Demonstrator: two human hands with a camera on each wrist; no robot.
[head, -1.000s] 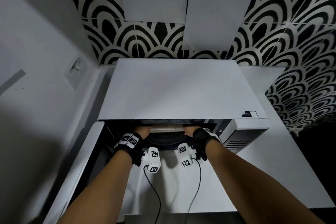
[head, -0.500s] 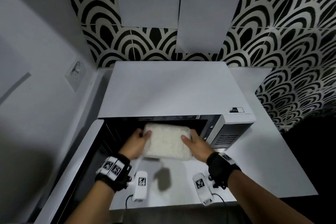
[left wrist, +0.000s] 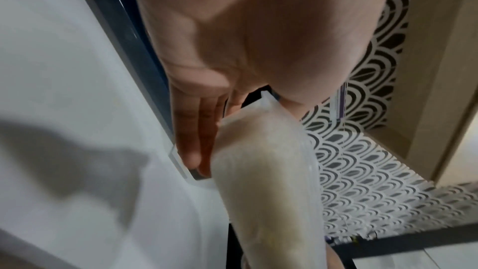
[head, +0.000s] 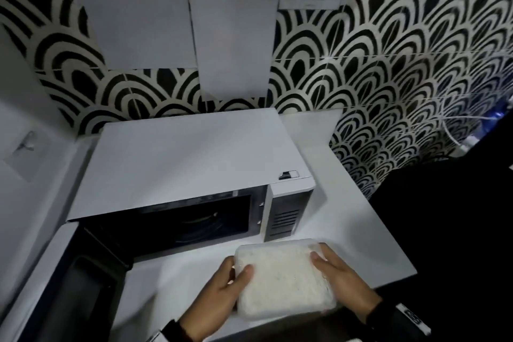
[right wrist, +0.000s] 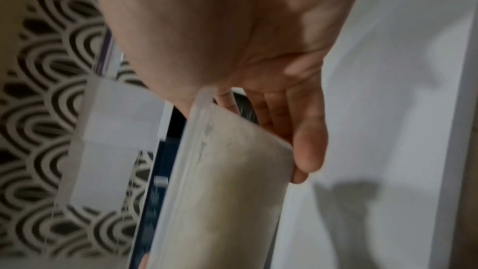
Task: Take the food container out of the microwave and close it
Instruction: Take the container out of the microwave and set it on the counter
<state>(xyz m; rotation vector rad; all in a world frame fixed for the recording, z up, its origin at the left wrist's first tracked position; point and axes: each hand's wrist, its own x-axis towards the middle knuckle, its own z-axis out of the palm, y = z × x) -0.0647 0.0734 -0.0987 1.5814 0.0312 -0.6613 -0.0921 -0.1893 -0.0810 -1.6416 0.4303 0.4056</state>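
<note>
Head view has the container (head: 283, 277) out of the microwave (head: 191, 172), lower centre-right of frame above the counter (head: 361, 230), left hand (head: 222, 289) and right hand (head: 341, 283) gripping its short ends, thumbs on top. The microwave door (head: 47, 280) hangs open lower left. Only the wrist views show fingers (left wrist: 191, 130) pressed together flat under the base; the right ones (right wrist: 305, 134) too.

We see a dim head view; its right side goes black. The patterned wall (head: 388, 78) bends at the edges. The microwave (head: 194, 164) top looks pale and soft. Both wrist views are blurry up close. Dark hand shadows fall on the white counter (left wrist: 77, 171).
</note>
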